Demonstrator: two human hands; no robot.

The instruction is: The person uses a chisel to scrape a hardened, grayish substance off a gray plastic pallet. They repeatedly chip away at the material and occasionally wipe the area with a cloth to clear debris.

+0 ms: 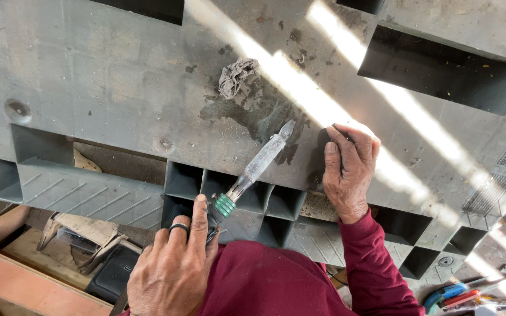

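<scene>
Left hand [174, 263] clamps soldering iron [257, 167], tip on grey pallet [106, 76]; right hand [349, 169] presses flat nearby. Risk: slip burns fingers.

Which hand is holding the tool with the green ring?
The left hand, the one wearing a dark ring, grips the tool by its handle. The right hand holds no tool; it presses flat on the grey pallet.

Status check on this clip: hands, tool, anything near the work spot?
Left hand grips iron, tip on the grey pallet. Right hand flat on the pallet beside the tip. Crumpled rag above the dark patch, clear of the tip.
</scene>
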